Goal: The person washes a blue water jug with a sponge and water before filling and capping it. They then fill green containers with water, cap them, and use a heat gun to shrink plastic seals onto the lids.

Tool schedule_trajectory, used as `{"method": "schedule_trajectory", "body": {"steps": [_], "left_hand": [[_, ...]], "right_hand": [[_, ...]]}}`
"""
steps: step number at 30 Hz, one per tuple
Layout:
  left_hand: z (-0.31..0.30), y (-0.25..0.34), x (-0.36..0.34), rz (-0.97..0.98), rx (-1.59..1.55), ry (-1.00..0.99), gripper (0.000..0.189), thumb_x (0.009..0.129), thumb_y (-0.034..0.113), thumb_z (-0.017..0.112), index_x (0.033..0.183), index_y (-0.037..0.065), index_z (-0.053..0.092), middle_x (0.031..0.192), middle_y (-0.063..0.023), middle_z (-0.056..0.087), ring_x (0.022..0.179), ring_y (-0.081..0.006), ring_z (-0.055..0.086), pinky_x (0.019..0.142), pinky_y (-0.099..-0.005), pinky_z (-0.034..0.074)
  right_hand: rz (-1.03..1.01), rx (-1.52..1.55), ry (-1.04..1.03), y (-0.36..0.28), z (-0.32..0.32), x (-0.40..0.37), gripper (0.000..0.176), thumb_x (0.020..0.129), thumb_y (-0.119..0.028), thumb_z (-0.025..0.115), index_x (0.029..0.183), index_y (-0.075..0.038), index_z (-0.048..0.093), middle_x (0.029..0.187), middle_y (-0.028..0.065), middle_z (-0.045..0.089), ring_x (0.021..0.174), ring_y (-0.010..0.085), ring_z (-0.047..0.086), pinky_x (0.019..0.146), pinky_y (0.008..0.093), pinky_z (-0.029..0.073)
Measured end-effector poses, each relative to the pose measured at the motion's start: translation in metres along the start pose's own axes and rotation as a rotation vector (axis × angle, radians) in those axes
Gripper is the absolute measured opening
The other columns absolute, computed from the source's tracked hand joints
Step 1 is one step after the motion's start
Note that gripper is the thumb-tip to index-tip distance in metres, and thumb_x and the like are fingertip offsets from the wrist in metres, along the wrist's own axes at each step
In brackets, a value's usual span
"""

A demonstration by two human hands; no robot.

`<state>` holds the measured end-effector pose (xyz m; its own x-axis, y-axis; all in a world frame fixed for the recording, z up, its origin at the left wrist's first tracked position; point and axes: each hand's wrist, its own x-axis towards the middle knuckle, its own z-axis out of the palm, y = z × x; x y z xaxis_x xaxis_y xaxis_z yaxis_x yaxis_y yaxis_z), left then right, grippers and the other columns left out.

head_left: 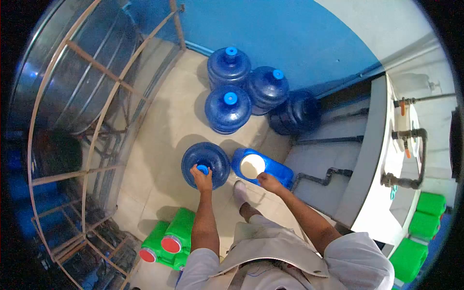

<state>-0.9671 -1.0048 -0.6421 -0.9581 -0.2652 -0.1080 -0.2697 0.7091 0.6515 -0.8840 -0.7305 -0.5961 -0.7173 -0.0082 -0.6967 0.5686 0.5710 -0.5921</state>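
Note:
My left hand [202, 179] is closed around the neck of a round blue water jug [208, 154], by its light blue cap [203, 169]. The jug stands upright on the floor. Just to its right is a blue jerry can [279, 170] with a wide white cap [252, 166]. At the edge of that cap, my right hand [270, 183] has its fingers curled in on top of the can; the exact part it grips is hidden.
Several capped blue jugs [228, 113] stand by the blue wall. Green jerry cans [180, 224] with red caps sit at lower left, more green cans [409, 258] at lower right. A rusty metal frame [99, 130] lines the left; a white ledge [372, 179] with pipes the right.

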Motion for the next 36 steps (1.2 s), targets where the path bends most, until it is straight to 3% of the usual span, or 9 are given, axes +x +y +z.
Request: {"method": "schedule_trajectory", "body": {"steps": [7, 9, 13, 17, 19, 20, 23, 28, 36], "left_hand": [[-0.029, 0.029, -0.025, -0.072, 0.33, -0.175, 0.105, 0.056, 0.035, 0.082, 0.135, -0.001, 0.023, 0.123, -0.0257, 0.04, 0.112, -0.0392, 0.043, 0.096, -0.0458, 0.035], [-0.054, 0.034, -0.033, 0.114, 0.295, -0.18, 0.104, 0.061, 0.036, 0.079, 0.138, 0.001, 0.018, 0.129, -0.0272, 0.036, 0.117, -0.04, 0.039, 0.098, -0.0469, 0.034], [-0.078, 0.065, -0.069, 0.169, 0.282, -0.116, 0.077, 0.078, 0.027, 0.065, 0.137, -0.001, 0.023, 0.129, -0.028, 0.037, 0.12, -0.0382, 0.038, 0.099, -0.044, 0.034], [-0.098, 0.131, -0.133, 0.629, 0.077, -0.188, 0.054, 0.084, 0.018, 0.058, 0.129, -0.003, 0.037, 0.124, -0.0259, 0.045, 0.113, -0.0357, 0.046, 0.094, -0.041, 0.039], [-0.118, 0.187, -0.189, 0.672, -0.143, -0.456, 0.034, 0.086, 0.012, 0.052, 0.117, -0.003, 0.051, 0.113, -0.0222, 0.054, 0.101, -0.0328, 0.055, 0.087, -0.0384, 0.043], [-0.117, 0.206, -0.221, 0.838, -0.262, -0.406, 0.024, 0.087, 0.012, 0.051, 0.104, -0.003, 0.059, 0.1, -0.0199, 0.061, 0.091, -0.0308, 0.059, 0.082, -0.0367, 0.046], [-0.135, 0.275, -0.334, 0.904, -0.332, -0.678, 0.022, 0.088, 0.013, 0.051, 0.099, -0.004, 0.059, 0.093, -0.0179, 0.063, 0.085, -0.0252, 0.061, 0.078, -0.0326, 0.047], [-0.104, 0.331, -0.488, 1.017, -0.373, -1.056, 0.019, 0.09, 0.01, 0.049, 0.098, -0.004, 0.059, 0.083, -0.0095, 0.063, 0.079, -0.0147, 0.062, 0.072, -0.027, 0.048], [-0.025, 0.431, -0.787, 1.331, -0.288, -1.501, 0.02, 0.091, 0.011, 0.049, 0.1, -0.002, 0.06, 0.085, -0.0099, 0.065, 0.081, -0.0152, 0.062, 0.074, -0.0264, 0.047]], "right_hand": [[0.021, -0.098, -0.002, -0.033, -0.02, -0.054, 0.032, 0.086, -0.022, 0.048, 0.111, -0.003, 0.056, 0.111, 0.0201, 0.058, 0.105, 0.0326, 0.055, 0.09, 0.0399, 0.042], [-0.114, -0.025, 0.081, -0.041, -0.019, -0.082, 0.031, 0.083, -0.017, 0.047, 0.109, -0.001, 0.056, 0.109, 0.0212, 0.058, 0.102, 0.0346, 0.056, 0.087, 0.0417, 0.044], [-0.304, 0.026, 0.323, -0.051, -0.02, -0.173, 0.029, 0.078, -0.02, 0.048, 0.094, 0.001, 0.059, 0.094, 0.0243, 0.062, 0.087, 0.0388, 0.06, 0.075, 0.0448, 0.047], [-0.351, 0.189, 0.557, -0.007, -0.017, -0.312, 0.026, 0.079, -0.02, 0.047, 0.087, 0.0, 0.062, 0.084, 0.0186, 0.065, 0.077, 0.032, 0.063, 0.068, 0.0434, 0.047], [-0.295, 0.418, 0.34, 0.036, -0.016, -0.374, 0.022, 0.078, -0.017, 0.051, 0.088, -0.001, 0.062, 0.079, 0.0123, 0.065, 0.067, 0.0203, 0.063, 0.061, 0.0379, 0.048], [-0.278, 0.481, 0.42, 0.067, -0.009, -0.397, 0.017, 0.08, -0.01, 0.052, 0.091, -0.001, 0.062, 0.078, 0.0066, 0.064, 0.062, 0.0117, 0.059, 0.056, 0.0305, 0.049], [-0.217, 0.896, 0.557, 0.131, -0.012, -0.498, 0.02, 0.088, -0.007, 0.046, 0.1, 0.002, 0.059, 0.087, 0.0097, 0.064, 0.078, 0.017, 0.063, 0.067, 0.0303, 0.054], [-0.219, 1.145, 0.8, 0.229, -0.001, -0.63, 0.02, 0.09, -0.012, 0.05, 0.103, 0.002, 0.058, 0.091, 0.0125, 0.064, 0.081, 0.0171, 0.064, 0.071, 0.0292, 0.054], [0.016, 1.329, 1.214, 0.401, 0.027, -0.835, 0.027, 0.092, -0.024, 0.049, 0.105, -0.001, 0.058, 0.09, 0.0118, 0.065, 0.081, 0.0169, 0.064, 0.07, 0.0281, 0.052]]}}
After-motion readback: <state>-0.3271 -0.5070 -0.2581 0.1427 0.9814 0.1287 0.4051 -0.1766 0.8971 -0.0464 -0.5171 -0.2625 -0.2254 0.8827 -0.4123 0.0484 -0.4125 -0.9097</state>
